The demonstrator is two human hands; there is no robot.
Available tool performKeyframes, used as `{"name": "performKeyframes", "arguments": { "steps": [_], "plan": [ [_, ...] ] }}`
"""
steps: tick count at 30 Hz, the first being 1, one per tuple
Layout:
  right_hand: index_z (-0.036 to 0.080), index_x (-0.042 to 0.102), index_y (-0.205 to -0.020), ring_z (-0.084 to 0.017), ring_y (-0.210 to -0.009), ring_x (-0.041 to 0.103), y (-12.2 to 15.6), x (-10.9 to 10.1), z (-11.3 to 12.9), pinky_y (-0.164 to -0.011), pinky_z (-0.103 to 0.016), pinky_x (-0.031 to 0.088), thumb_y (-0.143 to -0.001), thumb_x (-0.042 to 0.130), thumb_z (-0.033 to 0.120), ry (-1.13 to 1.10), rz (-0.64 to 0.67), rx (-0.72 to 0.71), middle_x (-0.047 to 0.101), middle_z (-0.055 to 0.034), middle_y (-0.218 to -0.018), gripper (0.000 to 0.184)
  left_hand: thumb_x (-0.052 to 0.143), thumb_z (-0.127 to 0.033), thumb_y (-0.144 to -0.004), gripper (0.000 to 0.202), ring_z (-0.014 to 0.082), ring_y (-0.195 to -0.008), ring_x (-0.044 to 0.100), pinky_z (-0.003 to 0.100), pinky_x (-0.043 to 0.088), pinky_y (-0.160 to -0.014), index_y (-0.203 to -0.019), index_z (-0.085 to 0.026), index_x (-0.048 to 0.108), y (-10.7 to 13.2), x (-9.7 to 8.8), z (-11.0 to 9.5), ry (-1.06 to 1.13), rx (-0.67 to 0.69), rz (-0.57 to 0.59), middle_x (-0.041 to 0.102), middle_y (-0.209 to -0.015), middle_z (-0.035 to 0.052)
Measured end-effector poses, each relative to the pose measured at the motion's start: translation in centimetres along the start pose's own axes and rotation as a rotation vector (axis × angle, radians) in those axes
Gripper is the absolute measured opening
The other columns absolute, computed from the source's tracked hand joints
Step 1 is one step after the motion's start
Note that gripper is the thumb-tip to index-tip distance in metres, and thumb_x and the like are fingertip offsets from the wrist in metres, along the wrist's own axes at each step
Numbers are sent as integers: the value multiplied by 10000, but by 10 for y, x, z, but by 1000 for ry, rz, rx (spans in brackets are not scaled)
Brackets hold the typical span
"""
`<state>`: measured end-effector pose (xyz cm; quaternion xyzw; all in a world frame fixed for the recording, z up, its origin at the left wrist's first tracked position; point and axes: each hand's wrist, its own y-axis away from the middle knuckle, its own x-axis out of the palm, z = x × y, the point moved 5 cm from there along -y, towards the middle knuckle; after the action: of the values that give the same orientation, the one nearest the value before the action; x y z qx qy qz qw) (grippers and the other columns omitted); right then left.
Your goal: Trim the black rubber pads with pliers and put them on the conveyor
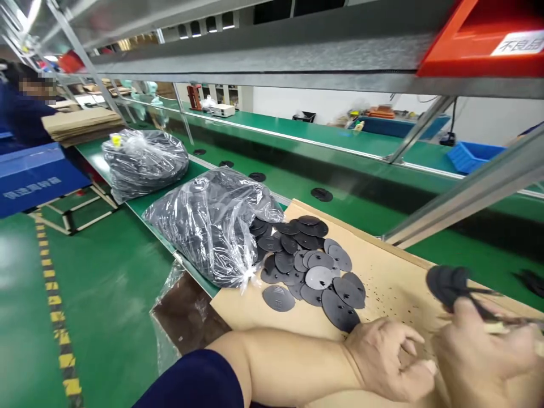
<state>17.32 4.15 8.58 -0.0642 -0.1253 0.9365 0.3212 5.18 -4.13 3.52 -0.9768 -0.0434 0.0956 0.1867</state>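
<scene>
My left hand (389, 362) rests on the cardboard sheet (395, 272) at the lower middle, fingers curled, with nothing clearly visible in them. My right hand (484, 354) at the lower right grips a thin dark tool and a black disc (446, 283) raised just above the cardboard; motion blur smears them. A loose pile of black plastic discs (310, 260) lies on the cardboard just beyond my left hand. Small black specks are scattered across the cardboard between the pile and my hands.
Two clear plastic bags of black discs, one (212, 224) beside the pile, another (144, 161) farther left. A green conveyor belt (306, 170) carries a few single discs. Red bin (480, 39) on the shelf above, blue bin (471, 156) far right. Another person (25, 107) stands at far left.
</scene>
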Motion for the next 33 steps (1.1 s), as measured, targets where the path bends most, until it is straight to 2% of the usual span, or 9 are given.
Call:
{"name": "performKeyframes", "arguments": {
  "steps": [3,6,9,12,16,20,25,29,33],
  "plan": [
    [312,582,-714,-343,-944,629,39,-8,-15,-985,-594,420,-563,744,573,-71,22,9,597,-65,-823,342,702,-359,-676,483,158,-645,571,337,533,-682,-1079,-168,518,-6,-16,-2,99,-27,-145,607,-849,77],
    [225,558,-810,-235,-771,616,57,-3,-29,-892,-543,482,-594,758,469,-253,173,107,565,-14,-783,382,690,-422,-736,530,142,-724,577,294,510,-651,-1127,-133,479,-15,-34,3,288,-181,-278,582,-1053,149],
    [198,547,-852,-180,-788,589,67,0,-22,-825,-387,503,-700,711,433,-280,298,4,562,-16,-823,324,729,-454,-717,538,164,-857,616,305,503,-797,-1090,-123,527,-31,-37,8,574,-318,-155,624,-1070,135],
    [190,542,-886,-179,-799,568,72,6,-15,-788,-342,496,-798,635,441,-192,452,-83,558,-33,-843,282,776,-412,-682,450,170,-874,627,320,485,-875,-968,-111,600,-45,-38,10,726,-418,-56,669,-968,91],
    [215,488,-1057,-163,-740,538,64,1,-14,-736,-332,509,-810,635,446,-77,557,-106,507,-7,-833,369,779,-345,-697,405,146,-766,651,311,523,-787,-984,-153,567,-52,-48,8,902,-491,-137,666,-900,29],
    [209,436,-1292,-234,-966,549,55,-9,-4,-893,-418,483,-779,667,398,136,683,-344,542,-80,-1048,594,749,-304,-719,381,158,-664,659,292,533,-633,-1006,-183,530,-49,-52,6,968,-612,-94,637,-811,-4],
    [227,436,-1365,-268,-1109,535,58,-11,9,-994,-471,429,-906,484,299,320,713,-530,594,-102,-1167,467,685,-275,-764,241,122,-584,609,238,492,-547,-916,-170,531,-47,-55,13,1016,-723,-120,617,-726,0],
    [212,527,-1297,-258,-1089,562,66,-7,13,-986,-441,447,-909,475,283,340,719,-574,622,-101,-1159,398,706,-260,-749,232,118,-659,621,257,522,-623,-909,-172,564,-48,-57,13,1027,-672,-124,652,-822,14],
    [201,615,-1172,-251,-1029,608,62,-9,4,-940,-416,490,-880,514,312,317,673,-373,653,-97,-1092,328,742,-210,-686,273,181,-947,642,361,530,-854,-919,-190,602,-51,-63,8,924,-517,-97,668,-990,37]
  ]
}}
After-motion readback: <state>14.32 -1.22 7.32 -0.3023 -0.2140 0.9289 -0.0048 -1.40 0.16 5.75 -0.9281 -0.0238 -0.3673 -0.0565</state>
